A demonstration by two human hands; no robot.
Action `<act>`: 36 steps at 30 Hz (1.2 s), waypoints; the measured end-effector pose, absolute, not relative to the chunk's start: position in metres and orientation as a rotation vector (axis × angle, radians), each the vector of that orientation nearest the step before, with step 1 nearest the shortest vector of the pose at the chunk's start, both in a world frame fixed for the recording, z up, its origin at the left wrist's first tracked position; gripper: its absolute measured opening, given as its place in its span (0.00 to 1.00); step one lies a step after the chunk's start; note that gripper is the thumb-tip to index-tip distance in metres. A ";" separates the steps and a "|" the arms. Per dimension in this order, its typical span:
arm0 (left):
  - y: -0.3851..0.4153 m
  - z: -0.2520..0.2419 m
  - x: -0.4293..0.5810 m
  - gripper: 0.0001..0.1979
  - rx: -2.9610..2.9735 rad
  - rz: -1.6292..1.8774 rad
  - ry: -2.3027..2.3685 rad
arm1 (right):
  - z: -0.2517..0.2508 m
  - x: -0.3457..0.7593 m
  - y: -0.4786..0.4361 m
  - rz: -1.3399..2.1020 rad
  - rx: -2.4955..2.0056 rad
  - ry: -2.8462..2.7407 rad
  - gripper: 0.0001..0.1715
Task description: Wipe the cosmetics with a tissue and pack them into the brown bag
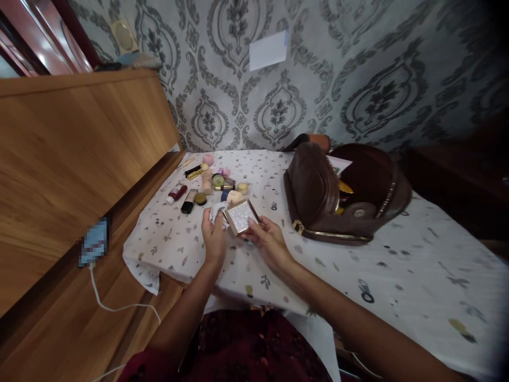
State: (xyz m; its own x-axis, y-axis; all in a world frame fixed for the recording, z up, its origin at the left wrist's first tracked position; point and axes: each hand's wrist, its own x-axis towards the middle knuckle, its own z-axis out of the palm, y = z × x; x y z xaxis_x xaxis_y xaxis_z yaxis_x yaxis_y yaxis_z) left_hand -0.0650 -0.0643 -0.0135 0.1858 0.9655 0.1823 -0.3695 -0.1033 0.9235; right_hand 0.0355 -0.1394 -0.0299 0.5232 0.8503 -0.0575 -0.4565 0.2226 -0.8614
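My right hand (270, 241) is closed on a square compact case (240, 216) with a glittery silver top and a gold edge. The case is tilted above the table. Beside its left edge, my left hand (213, 236) pinches a crumpled white cloth or tissue (217, 211), which touches or nearly touches the case. Just beyond them lies a group of cosmetics: a dark red bottle (177, 193), a black-capped foundation bottle (190, 201), a round olive jar (201, 199) and a cream bottle with a dark blue cap (231, 196).
An open brown leather bag (318, 196) stands on the right with several things inside. The table wears a white patterned cloth (358, 276). To the left, a blue phone (94, 242) with a white cable rests by a wooden panel (87, 127). Patterned wallpaper covers the wall behind.
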 end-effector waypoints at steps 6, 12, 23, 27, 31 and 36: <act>-0.072 -0.009 -0.077 0.08 1.925 1.276 0.706 | -0.025 0.038 -0.139 1.065 -0.805 -0.293 0.22; -0.089 -0.013 -0.087 0.14 2.199 1.044 0.575 | -0.030 0.054 -0.139 0.964 -0.820 -0.272 0.25; -0.060 -0.002 -0.103 0.16 2.369 1.004 0.726 | -0.025 0.052 -0.147 0.958 -1.105 -0.643 0.29; -0.058 -0.005 -0.105 0.16 2.544 0.961 0.729 | -0.030 0.054 -0.146 0.913 -1.163 -0.783 0.26; -0.058 -0.008 -0.102 0.16 2.625 0.986 0.689 | -0.033 0.054 -0.145 0.886 -1.189 -0.968 0.23; -0.057 -0.007 -0.097 0.20 2.650 0.972 0.586 | -0.034 0.055 -0.144 0.915 -1.157 -1.010 0.20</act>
State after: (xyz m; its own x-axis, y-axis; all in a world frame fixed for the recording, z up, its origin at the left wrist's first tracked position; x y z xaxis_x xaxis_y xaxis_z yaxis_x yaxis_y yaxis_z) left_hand -0.0971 -0.0569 -0.0066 0.6950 0.4540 0.5576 0.2813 -0.8853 0.3702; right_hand 0.0552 -0.1441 -0.0341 0.2932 0.9444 0.1490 -0.0553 0.1723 -0.9835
